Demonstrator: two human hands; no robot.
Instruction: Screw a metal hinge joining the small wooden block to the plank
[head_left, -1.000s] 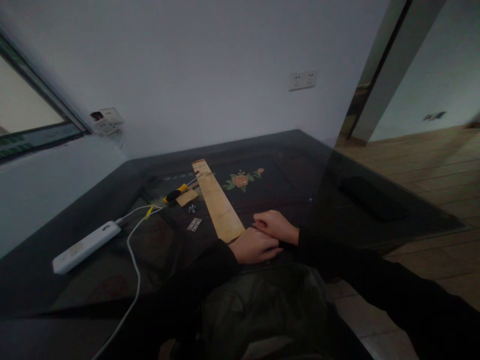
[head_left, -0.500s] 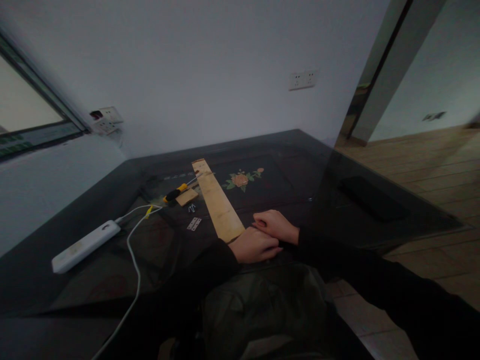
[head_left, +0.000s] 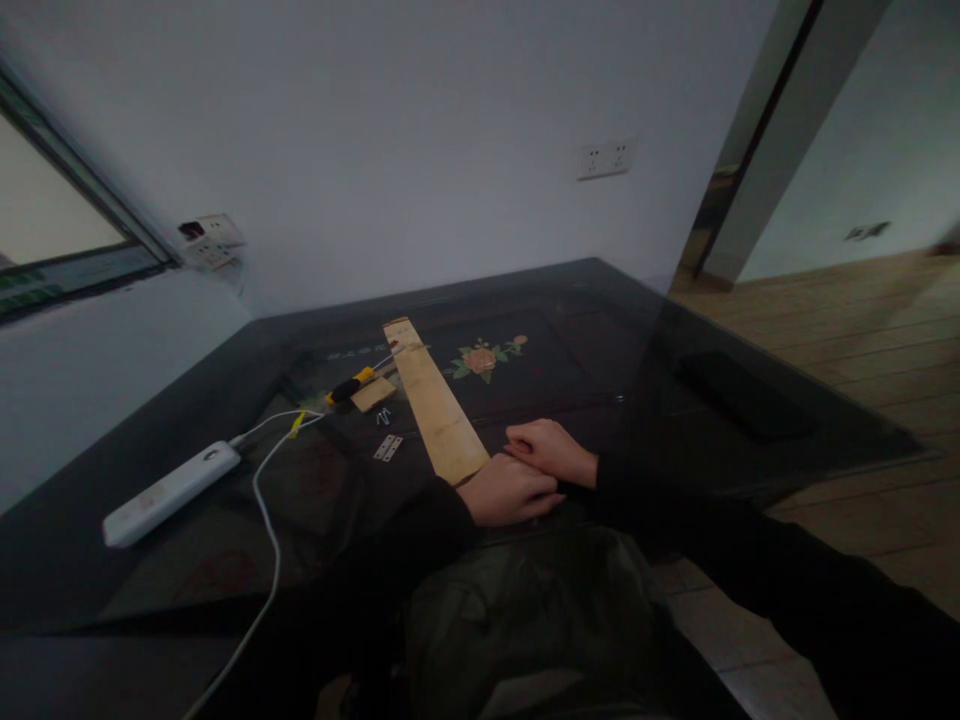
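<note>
Both hands rest at the table's near edge, touching each other. My left hand [head_left: 510, 490] lies with its fingers closed by the near end of a long wooden board [head_left: 435, 405]; nothing shows in it. Curled into a loose fist, my right hand [head_left: 551, 450] sits just beyond and to the right, with no object visible. Left of the board are a small wooden block [head_left: 373, 395], a screwdriver [head_left: 350, 385] with a yellow and black handle, whose shaft reaches over the board, several screws [head_left: 383, 416] and a metal hinge [head_left: 388, 448].
A white power strip [head_left: 172, 493] lies on the left of the dark table [head_left: 585, 300], its white cable [head_left: 271, 540] running toward me. A flat black object [head_left: 739, 395] is at the right. Wall sockets [head_left: 606, 159] are above the table's back edge.
</note>
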